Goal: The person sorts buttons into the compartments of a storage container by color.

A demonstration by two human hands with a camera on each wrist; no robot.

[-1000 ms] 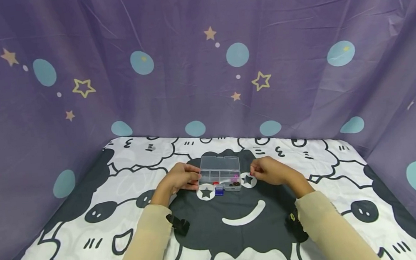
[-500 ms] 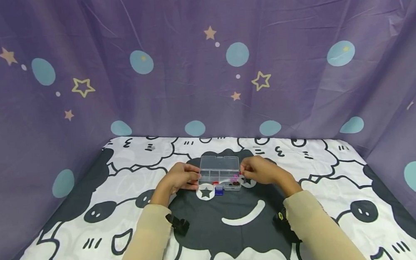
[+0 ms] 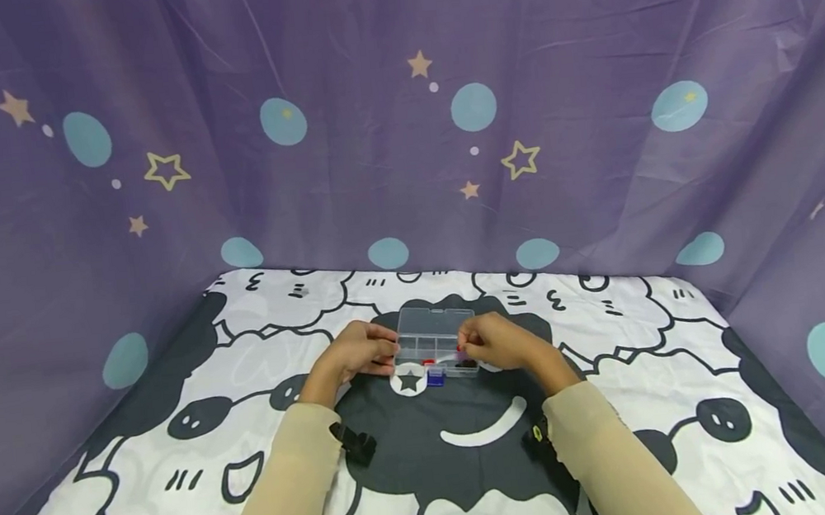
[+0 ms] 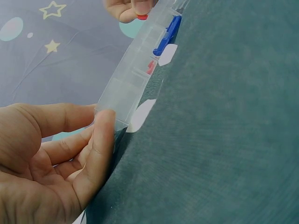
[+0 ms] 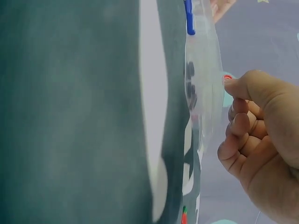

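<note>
A clear plastic compartment box [image 3: 421, 344] lies on the dark patch of the cloth, its transparent lid [image 3: 435, 320] raised at the back. My left hand [image 3: 353, 351] grips the box's left end, thumb and fingers on either side of the corner in the left wrist view. Over the right-hand compartments, my right hand [image 3: 497, 340] pinches a small red disc [image 5: 227, 78] between thumb and fingertip. Dark round pieces [image 5: 191, 86] lie inside the box, seen through its wall. A red piece [image 4: 151, 67] sits near the blue front latch [image 4: 168, 36].
The cloth [image 3: 481, 500] has a black-and-white cartoon print, including a white star circle [image 3: 409, 380] by the box's front left corner. A purple curtain [image 3: 370, 129] hangs behind and at both sides. A red and green bit [image 5: 184, 215] shows at the right wrist view's bottom.
My right hand has moved left from beside the box to over its right compartments, carrying the red disc. The left hand and the box have stayed put.
</note>
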